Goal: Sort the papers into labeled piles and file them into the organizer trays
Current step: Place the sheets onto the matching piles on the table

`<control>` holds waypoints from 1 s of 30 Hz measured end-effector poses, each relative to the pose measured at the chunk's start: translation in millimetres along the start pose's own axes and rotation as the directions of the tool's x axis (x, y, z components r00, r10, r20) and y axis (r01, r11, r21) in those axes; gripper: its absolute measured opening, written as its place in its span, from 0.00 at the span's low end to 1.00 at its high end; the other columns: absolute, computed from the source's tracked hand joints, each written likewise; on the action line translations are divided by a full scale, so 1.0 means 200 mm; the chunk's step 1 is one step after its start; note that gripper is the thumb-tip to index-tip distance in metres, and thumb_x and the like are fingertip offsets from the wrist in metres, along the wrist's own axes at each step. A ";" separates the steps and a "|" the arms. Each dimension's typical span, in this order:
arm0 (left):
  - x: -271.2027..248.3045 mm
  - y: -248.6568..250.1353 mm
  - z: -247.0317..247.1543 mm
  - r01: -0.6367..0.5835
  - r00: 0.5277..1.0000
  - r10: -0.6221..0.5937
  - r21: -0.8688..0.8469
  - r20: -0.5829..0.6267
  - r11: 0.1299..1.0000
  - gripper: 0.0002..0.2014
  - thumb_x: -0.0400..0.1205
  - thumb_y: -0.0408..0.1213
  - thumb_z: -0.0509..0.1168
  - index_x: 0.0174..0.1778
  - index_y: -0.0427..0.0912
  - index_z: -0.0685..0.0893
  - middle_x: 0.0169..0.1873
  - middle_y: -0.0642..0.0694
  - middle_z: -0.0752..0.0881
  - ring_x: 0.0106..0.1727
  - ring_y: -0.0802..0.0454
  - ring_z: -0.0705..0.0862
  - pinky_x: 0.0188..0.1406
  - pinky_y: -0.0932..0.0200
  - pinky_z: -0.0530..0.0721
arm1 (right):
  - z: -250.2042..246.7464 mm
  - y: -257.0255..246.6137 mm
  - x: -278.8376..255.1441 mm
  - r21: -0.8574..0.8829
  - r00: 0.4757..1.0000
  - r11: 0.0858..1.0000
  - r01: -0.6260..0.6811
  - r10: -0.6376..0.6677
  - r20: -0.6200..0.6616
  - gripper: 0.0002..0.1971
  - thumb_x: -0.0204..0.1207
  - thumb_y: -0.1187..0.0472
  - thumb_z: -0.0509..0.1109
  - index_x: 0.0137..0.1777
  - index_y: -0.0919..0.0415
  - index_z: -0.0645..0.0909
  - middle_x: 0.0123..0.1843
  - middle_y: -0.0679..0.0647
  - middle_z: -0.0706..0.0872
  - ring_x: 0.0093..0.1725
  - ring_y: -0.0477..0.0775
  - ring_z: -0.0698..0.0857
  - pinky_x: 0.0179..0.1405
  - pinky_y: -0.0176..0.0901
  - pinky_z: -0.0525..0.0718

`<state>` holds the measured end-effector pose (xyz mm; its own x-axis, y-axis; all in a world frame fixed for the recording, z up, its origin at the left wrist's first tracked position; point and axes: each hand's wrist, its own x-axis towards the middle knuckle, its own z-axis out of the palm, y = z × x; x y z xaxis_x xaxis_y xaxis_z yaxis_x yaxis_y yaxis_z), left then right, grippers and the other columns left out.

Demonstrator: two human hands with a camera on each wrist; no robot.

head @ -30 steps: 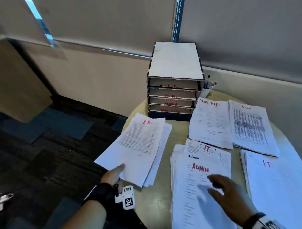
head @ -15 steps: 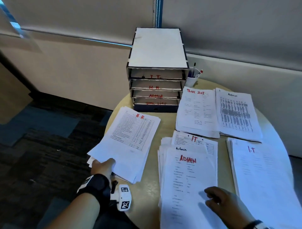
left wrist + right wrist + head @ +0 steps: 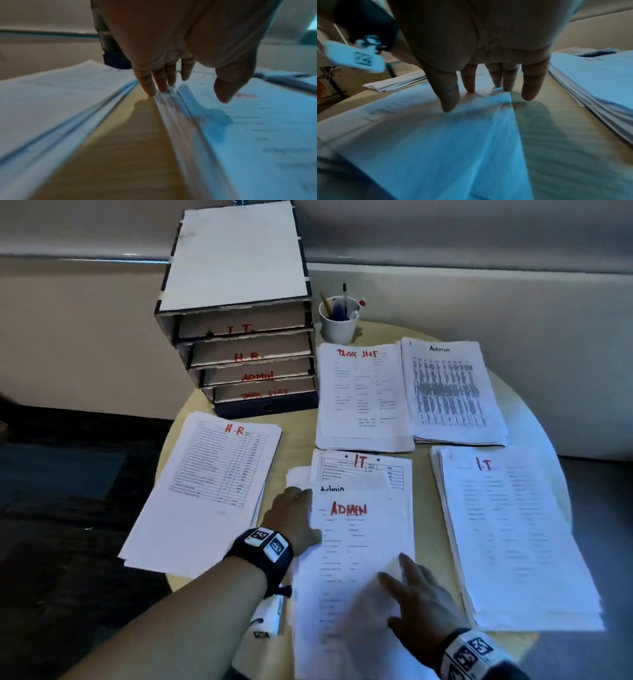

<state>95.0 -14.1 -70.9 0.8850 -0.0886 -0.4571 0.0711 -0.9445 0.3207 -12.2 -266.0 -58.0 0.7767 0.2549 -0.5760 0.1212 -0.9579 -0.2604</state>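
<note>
On the near desk [image 3: 301, 436], both hands' fingers [image 3: 148, 86] lie straight on the unsorted stack [image 3: 356, 542]; loose, slippery sheets, best gripped by opposite edges.

There are five piles of paper [image 3: 205, 487] on the table [image 3: 298, 436]. The organizer [image 3: 239, 313] has four trays. One cup [image 3: 337, 325] holds pens. Two hands show.

Dim, bluish light throughout; both wrist views smear with motion blur and stretch at edges.
</note>
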 end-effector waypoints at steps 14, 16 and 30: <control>0.05 0.03 0.03 0.196 0.966 -0.244 -0.371 -0.087 0.908 0.03 0.80 0.43 0.65 0.48 0.55 0.80 0.42 0.48 0.86 0.44 0.44 0.84 0.44 0.52 0.86 | -0.07 0.12 0.04 0.091 0.992 0.988 0.126 -0.125 -0.015 0.32 0.73 0.44 0.69 0.78 0.38 0.66 0.85 0.48 0.54 0.83 0.53 0.58 0.80 0.45 0.64; -0.02 0.02 0.02 0.075 0.977 -0.177 -0.581 -0.121 0.811 0.04 0.84 0.40 0.65 0.43 0.52 0.81 0.33 0.51 0.82 0.36 0.49 0.81 0.35 0.57 0.78 | -0.09 0.15 0.08 0.253 0.993 0.966 0.046 -0.017 -0.113 0.34 0.72 0.44 0.74 0.78 0.41 0.68 0.81 0.47 0.65 0.78 0.48 0.69 0.78 0.37 0.66; -0.07 -0.02 -0.04 -0.019 0.962 -0.224 -0.862 -0.153 0.506 0.19 0.70 0.45 0.82 0.33 0.35 0.81 0.27 0.50 0.80 0.31 0.54 0.77 0.33 0.57 0.77 | -0.30 0.20 0.31 0.693 0.834 0.718 -0.072 0.424 -0.353 0.13 0.73 0.54 0.77 0.35 0.63 0.82 0.32 0.53 0.86 0.35 0.56 0.83 0.35 0.47 0.80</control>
<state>86.2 -6.4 -59.9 0.9061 0.1751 -0.3852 0.4161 -0.2035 0.8863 78.7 -296.4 -57.9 0.9174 -0.2406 -0.3169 -0.3968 -0.6138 -0.6825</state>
